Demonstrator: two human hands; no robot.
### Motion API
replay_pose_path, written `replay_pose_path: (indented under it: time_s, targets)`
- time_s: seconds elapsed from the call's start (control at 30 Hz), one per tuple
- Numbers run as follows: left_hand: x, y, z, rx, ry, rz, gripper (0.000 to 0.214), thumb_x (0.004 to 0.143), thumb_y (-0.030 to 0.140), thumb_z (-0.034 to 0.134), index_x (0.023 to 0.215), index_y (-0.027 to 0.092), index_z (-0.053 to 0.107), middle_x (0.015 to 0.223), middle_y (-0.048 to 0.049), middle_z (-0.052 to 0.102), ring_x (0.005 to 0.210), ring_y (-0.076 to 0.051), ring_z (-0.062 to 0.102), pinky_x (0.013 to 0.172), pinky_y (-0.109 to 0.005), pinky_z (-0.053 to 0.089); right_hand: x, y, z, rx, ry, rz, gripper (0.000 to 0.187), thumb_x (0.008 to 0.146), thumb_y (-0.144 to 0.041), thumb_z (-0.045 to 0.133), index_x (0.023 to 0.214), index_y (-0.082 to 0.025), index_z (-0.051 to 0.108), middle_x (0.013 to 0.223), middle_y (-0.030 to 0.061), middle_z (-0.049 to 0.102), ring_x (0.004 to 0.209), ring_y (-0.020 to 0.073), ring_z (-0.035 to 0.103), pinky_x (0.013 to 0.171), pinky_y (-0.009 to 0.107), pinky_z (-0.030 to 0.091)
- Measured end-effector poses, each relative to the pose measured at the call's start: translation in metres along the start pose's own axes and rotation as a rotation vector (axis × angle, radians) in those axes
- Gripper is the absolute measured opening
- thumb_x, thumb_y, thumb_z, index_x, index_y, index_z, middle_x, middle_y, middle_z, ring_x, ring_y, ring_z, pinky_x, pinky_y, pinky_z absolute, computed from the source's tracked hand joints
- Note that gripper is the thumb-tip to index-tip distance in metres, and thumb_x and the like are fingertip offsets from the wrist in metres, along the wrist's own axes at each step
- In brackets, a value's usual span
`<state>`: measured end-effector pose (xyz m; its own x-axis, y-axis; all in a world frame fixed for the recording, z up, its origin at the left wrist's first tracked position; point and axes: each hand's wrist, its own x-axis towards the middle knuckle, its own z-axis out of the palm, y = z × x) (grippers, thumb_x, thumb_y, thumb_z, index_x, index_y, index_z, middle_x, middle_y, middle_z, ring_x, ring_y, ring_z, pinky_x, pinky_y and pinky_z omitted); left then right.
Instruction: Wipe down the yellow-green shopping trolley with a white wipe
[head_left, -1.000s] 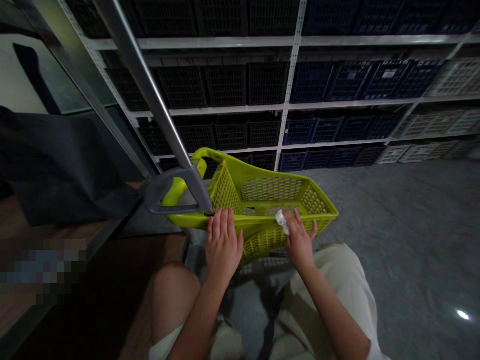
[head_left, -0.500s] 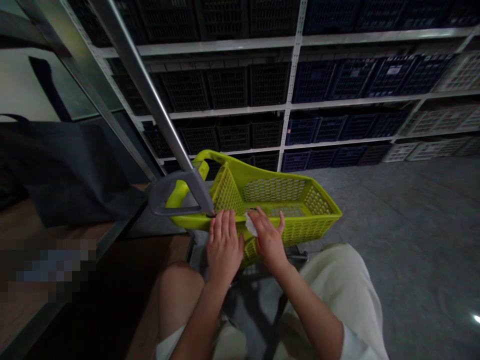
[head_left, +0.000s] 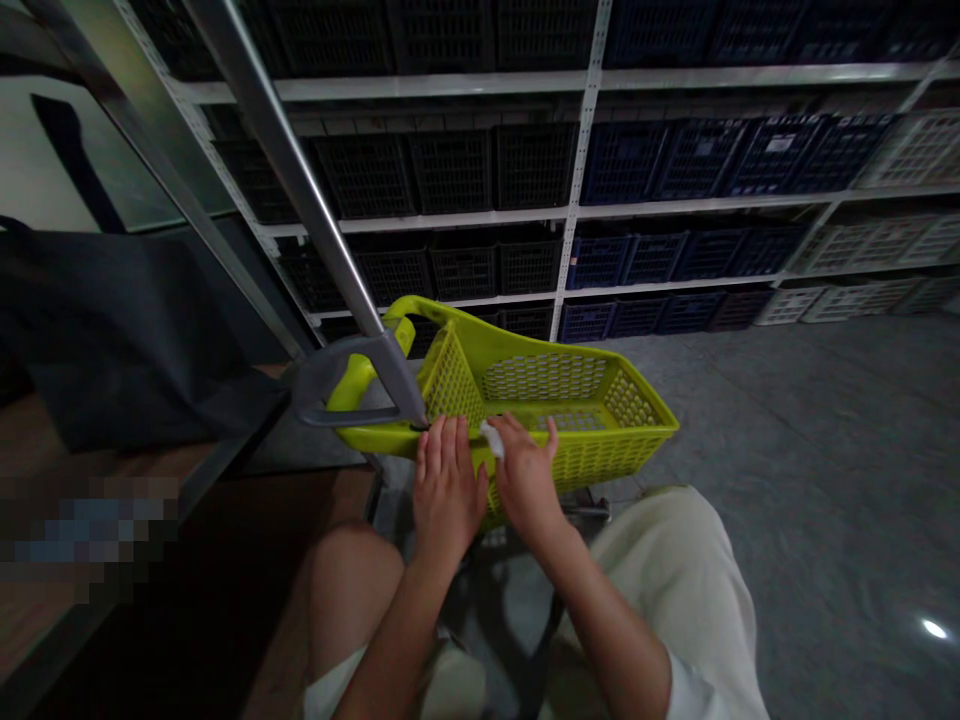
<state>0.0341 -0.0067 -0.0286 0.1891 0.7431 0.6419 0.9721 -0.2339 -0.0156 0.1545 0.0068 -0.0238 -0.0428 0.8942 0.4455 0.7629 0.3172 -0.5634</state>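
A lime-green plastic basket (head_left: 600, 440) on a wheeled cart stands in front of my knees. My left hand (head_left: 446, 485) lies flat on its near rim, fingers stretched out together. Beside it my right hand (head_left: 525, 475) presses a small white crumpled cloth (head_left: 492, 439) against the same rim, fingers closed over it. A grey handle (head_left: 330, 385) on a metal pole (head_left: 300, 190) rises from the cart's left end.
Metal shelving (head_left: 585, 210) filled with black, blue and white crates lines the far wall. A dark bag (head_left: 120, 330) lies on a wooden surface at the left. Grey floor (head_left: 810, 450) spreads out to the right.
My right hand has slid the white cloth leftwards along the near rim, from the basket's middle until it sits next to my left hand. The left hand has stayed put.
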Motion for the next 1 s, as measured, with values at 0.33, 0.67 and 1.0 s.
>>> replay_pose_path:
  time_s: [0.33,0.67,1.0]
  targets:
    - [-0.005,-0.006,-0.007,-0.015,0.01,-0.013,0.06,0.092,0.024,0.049,0.147,0.003,0.038,0.145,-0.0225,0.051,0.141,-0.033,0.041,0.12,-0.052,0.027,-0.021,0.065,-0.006,-0.181,0.086,-0.167,0.07,0.071,0.004,0.038,0.135,-0.022,0.052,0.132,0.0057,0.066,0.143,0.0175,0.039,0.119,0.052,-0.005]
    - [-0.003,0.0,-0.004,-0.017,0.004,-0.021,0.06,0.091,0.025,0.051,0.145,0.0,0.04,0.144,-0.024,0.051,0.141,-0.035,0.041,0.119,-0.053,0.028,-0.02,0.048,0.001,-0.178,0.157,0.07,0.058,0.079,-0.001,0.038,0.13,-0.022,0.056,0.134,0.0087,0.064,0.144,0.0234,0.039,0.118,0.057,0.004]
    - [-0.005,-0.006,-0.006,-0.003,0.012,0.0,0.059,0.091,0.023,0.049,0.146,0.002,0.039,0.144,-0.0227,0.051,0.14,-0.034,0.042,0.119,-0.052,0.028,-0.012,0.024,0.004,-0.09,0.056,-0.19,0.064,0.076,0.003,0.038,0.133,-0.024,0.052,0.129,0.0063,0.067,0.145,0.0174,0.036,0.119,0.052,-0.007]
